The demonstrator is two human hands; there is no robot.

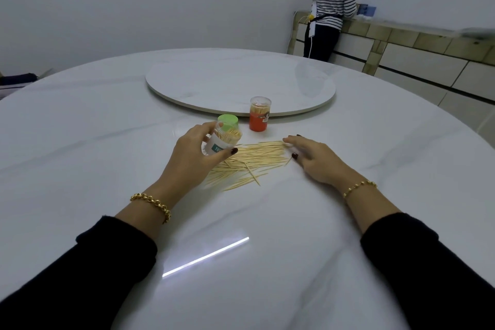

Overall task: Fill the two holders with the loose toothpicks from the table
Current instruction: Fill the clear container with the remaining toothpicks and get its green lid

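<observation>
A pile of loose toothpicks (249, 162) lies on the white round table (107, 142) in front of me. My left hand (191, 157) grips a clear holder with a white label (219, 140), tilted and lifted over the pile's left end, toothpicks showing inside it. Just behind that holder is a green cap (227, 120). A second holder with an orange label (259, 114) stands upright behind the pile, holding toothpicks. My right hand (312, 157) lies flat with straight fingers, its fingertips touching the pile's right end.
A large white turntable (187, 83) takes up the table's middle, just behind the orange holder. A person in a striped top (333, 5) stands at a tiled counter (401, 35) at the back right. Bare tabletop stretches towards me.
</observation>
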